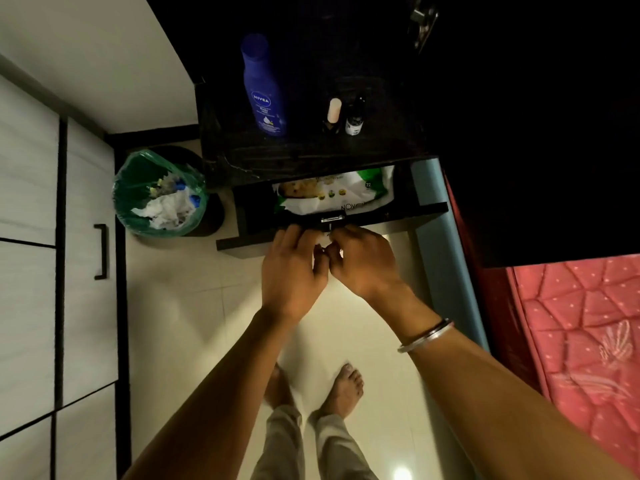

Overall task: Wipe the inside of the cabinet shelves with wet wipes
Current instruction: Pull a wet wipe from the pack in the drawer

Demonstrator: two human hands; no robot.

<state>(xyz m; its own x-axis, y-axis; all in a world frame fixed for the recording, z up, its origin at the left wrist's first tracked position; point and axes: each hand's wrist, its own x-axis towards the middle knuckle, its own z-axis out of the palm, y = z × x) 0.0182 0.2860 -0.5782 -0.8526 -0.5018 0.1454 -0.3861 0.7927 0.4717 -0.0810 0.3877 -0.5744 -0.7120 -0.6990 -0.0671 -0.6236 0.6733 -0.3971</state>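
Holding both hands together just in front of the open drawer (332, 216) of the dark cabinet (311, 157), left hand (292, 268) and right hand (363, 263) touching at the fingertips, fingers curled inward around something small and pale that is mostly hidden between them; probably a wet wipe, but cannot tell for sure. Lying inside the drawer, against its front edge, the green and white wipes pack (334, 194), very near to the hands. Standing on the top of the cabinet toward its back edge, a blue lotion bottle (265, 88) and two small bottles (344, 116) side by side. On the floor just beside the left side of the cabinet, a bin with green liner (161, 192), holding crumpled white pieces. For doing this step well: better to unfold the wipe fully before going inside, then lay it flat under straight fingers, press evenly along the shelf from the back corners toward the front edge, and lift the pack out of the way so no part remains unwiped.
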